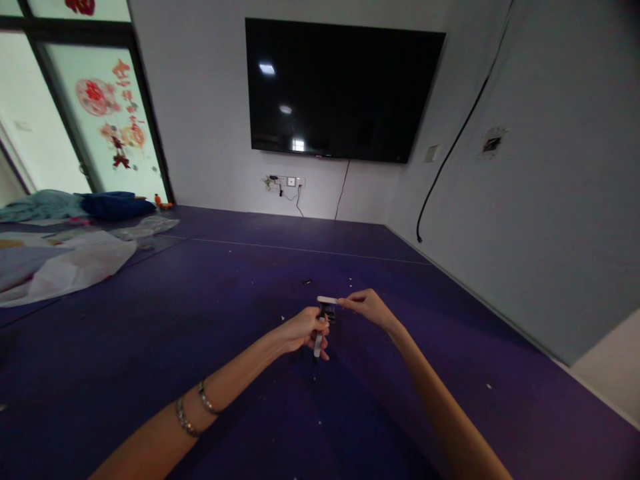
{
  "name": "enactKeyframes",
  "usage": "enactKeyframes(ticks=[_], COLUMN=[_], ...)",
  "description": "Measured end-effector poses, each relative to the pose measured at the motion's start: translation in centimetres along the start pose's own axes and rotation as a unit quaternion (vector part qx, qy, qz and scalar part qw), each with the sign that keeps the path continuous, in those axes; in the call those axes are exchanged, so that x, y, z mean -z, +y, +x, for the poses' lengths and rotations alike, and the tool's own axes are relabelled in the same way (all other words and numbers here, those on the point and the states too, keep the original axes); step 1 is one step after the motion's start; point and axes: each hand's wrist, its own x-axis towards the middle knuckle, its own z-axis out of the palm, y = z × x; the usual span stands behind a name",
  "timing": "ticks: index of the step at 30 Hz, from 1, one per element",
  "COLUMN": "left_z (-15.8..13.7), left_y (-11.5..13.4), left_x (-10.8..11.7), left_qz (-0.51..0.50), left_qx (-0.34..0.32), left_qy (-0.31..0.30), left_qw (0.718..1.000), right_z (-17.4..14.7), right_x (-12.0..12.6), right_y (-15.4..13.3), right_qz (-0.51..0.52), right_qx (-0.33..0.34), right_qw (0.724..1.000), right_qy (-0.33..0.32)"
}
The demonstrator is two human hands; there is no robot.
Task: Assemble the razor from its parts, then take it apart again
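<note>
In the middle of the head view my left hand (305,330) is closed around a slim white-and-black handle (319,343), which stands nearly upright. My right hand (369,308) pinches one end of a flat white strip (327,300). The strip's other end lies at the top of the handle; whether the two are joined I cannot tell. Just behind my left fingers a small dark, shiny piece (330,311) shows, partly hidden, its kind unclear. A small black object (307,282) lies on the purple floor (240,400) farther off.
Small white scraps dot the floor. Clear plastic sheeting (107,257) and folded blue cloth (117,205) lie at the left. A large television (345,90) hangs on the far wall above sockets (291,181). At the right a black cable (453,148) dangles along the wall.
</note>
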Motion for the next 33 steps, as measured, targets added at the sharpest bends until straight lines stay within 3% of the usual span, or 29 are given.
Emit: enactKeyframes(ticks=[4,7,11,14,19,22,24,28,33], left_z=[-0.1,0.1,0.1,-0.2,-0.8,-1.1,-1.2,-1.3,-1.3], left_y=[-0.2,-0.2,0.4,1.0,1.6,1.7,1.7,1.8,1.8], left_x=[-0.1,-0.1,0.3,0.8,1.2,1.1,1.0,0.8,0.8], left_qz=[0.027,0.096,0.209,0.3,0.359,0.38,0.383,0.369,0.38], left_qx=[-0.022,-0.104,-0.26,-0.313,-0.334,-0.339,-0.337,-0.338,-0.331], left_qy=[-0.014,-0.009,0.03,0.062,0.079,0.092,0.093,0.096,0.097], left_qw=[0.999,0.99,0.942,0.899,0.868,0.856,0.855,0.861,0.858], right_z=[0.2,0.1,-0.8,-1.8,-2.8,-3.2,-3.3,-3.3,-3.1], right_x=[0.0,1.0,3.1,4.2,4.4,4.4,4.5,4.6,4.7], right_y=[0.4,0.2,-2.3,-4.6,-6.8,-7.3,-7.5,-7.7,-7.3], right_qz=[-0.035,-0.021,-0.009,-0.031,-0.083,-0.095,-0.093,-0.097,-0.098], right_qx=[-0.013,-0.01,0.026,0.063,0.079,0.067,0.062,0.057,0.052], right_qw=[0.996,0.997,0.999,0.997,0.993,0.993,0.994,0.993,0.994], right_qy=[0.076,0.078,0.036,0.017,0.043,0.008,-0.008,0.024,-0.013])
